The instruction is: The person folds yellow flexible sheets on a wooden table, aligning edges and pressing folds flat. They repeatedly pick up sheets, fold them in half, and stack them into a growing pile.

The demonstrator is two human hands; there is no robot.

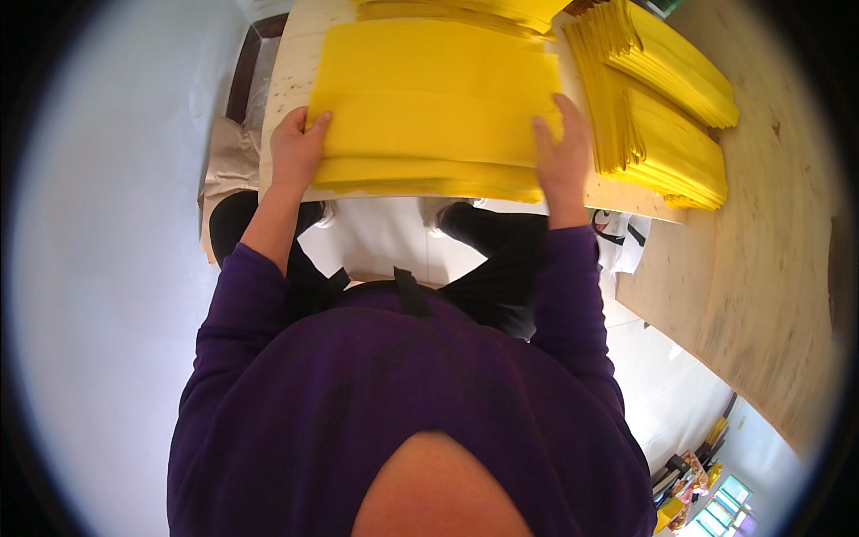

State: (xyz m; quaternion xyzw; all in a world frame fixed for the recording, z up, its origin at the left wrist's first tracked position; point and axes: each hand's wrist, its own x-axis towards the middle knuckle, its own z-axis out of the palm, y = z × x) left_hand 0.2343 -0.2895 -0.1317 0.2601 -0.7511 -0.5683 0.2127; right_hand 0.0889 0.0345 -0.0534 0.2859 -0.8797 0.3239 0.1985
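Note:
A stack of flat yellow sheets, apparently fabric (436,101), lies on a pale wooden table (288,74) before me. My left hand (297,149) grips the stack's left edge, its thumb on top and its fingers at the side and partly hidden. At the right edge is my right hand (562,158), slightly blurred, with thumb and fingers apart; its fingertips are at or over the yellow surface, and whether they press on it I cannot tell. Along the near side, the lower layers jut out towards me past the top one.
Folded yellow bundles (678,141) are piled at the right of the table, and more yellow material (463,10) lies at the far side. A wide plywood surface (758,268) extends on the right. Crumpled brown paper (231,158) is beside the table's left edge; a white printed bag (621,241) sits below at right.

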